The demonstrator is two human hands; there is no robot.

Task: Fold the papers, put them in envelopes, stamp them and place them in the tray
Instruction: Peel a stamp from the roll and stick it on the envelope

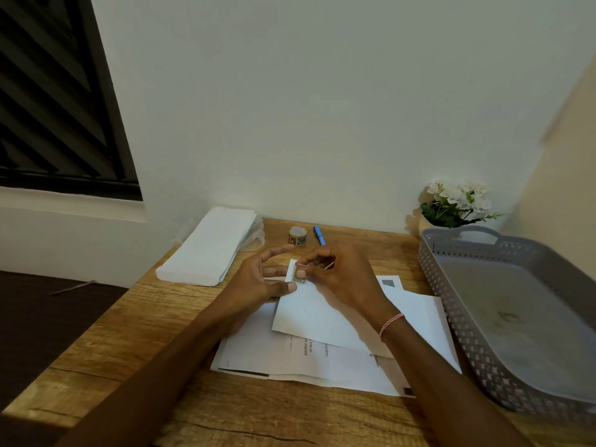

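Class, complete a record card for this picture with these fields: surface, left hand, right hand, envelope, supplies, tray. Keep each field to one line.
surface: wooden desk
left hand: fingers straight, thumb on the envelope at its left edge
right hand: pinches a stamp at the envelope's far corner
envelope: white, lying on printed papers
supplies: stamp roll, blue pen and envelope stack towards the far edge
tray: grey, perforated walls, on the right
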